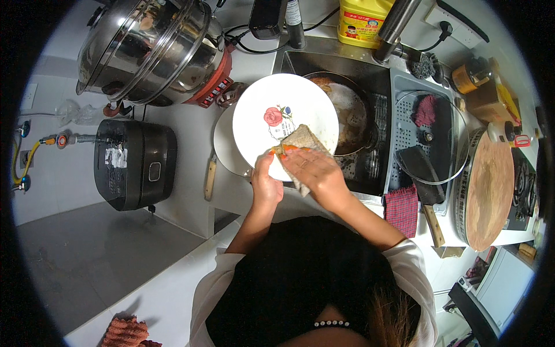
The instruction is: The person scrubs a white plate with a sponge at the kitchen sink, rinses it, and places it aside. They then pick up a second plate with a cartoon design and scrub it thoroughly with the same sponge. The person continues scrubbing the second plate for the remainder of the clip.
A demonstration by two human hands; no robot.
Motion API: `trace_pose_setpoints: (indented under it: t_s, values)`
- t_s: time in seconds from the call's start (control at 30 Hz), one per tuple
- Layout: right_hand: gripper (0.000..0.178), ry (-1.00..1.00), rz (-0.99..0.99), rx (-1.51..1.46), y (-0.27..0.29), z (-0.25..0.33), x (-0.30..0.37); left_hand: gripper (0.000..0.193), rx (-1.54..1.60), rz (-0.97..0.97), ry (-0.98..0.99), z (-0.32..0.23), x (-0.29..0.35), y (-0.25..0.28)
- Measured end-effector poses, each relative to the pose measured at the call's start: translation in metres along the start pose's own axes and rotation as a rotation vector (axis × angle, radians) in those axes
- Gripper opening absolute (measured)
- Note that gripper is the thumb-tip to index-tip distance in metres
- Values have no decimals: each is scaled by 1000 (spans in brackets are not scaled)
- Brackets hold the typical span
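A white plate (260,110) with a red rose printed on it is tilted up above the counter, beside the sink. My left hand (267,182) grips its near edge, thumb over the rim. Pressed flat on the plate's lower right is a beige cloth (306,137), which my right hand (317,175) holds under its fingers. Part of the cloth hangs over the near rim. Below and left of the plate, a second white dish (224,144) rests on the counter, mostly covered.
Right of the plate, a sink (370,185) holds a dark pan (352,121) of cloudy water. A grey draining basket (399,87) carries a glass lid and cleaver (422,168). A wooden-handled knife (210,176) lies left, near a black cooker (136,165) and steel steamer (150,52).
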State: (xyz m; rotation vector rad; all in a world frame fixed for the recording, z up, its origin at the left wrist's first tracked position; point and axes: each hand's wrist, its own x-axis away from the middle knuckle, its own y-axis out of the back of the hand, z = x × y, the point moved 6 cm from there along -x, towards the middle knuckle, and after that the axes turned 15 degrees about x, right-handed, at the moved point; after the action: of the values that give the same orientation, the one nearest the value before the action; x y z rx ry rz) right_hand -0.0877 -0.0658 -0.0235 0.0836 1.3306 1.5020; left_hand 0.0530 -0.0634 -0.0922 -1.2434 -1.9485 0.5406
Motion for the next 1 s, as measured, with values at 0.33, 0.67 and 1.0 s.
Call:
trace_pose_setpoints:
  t_s: [0.33, 0.67, 1.0]
  values:
    - [38, 50, -64, 70, -3, 18, -4, 49, -86, -32, -36, -8, 6, -19]
    - [30, 155, -44, 51, -4, -22, 11, 72, -123, 41, -22, -19, 4, -26]
    - [33, 178, -36, 135, 7, -52, 7, 71, -202, 108, -36, -25, 5, -30]
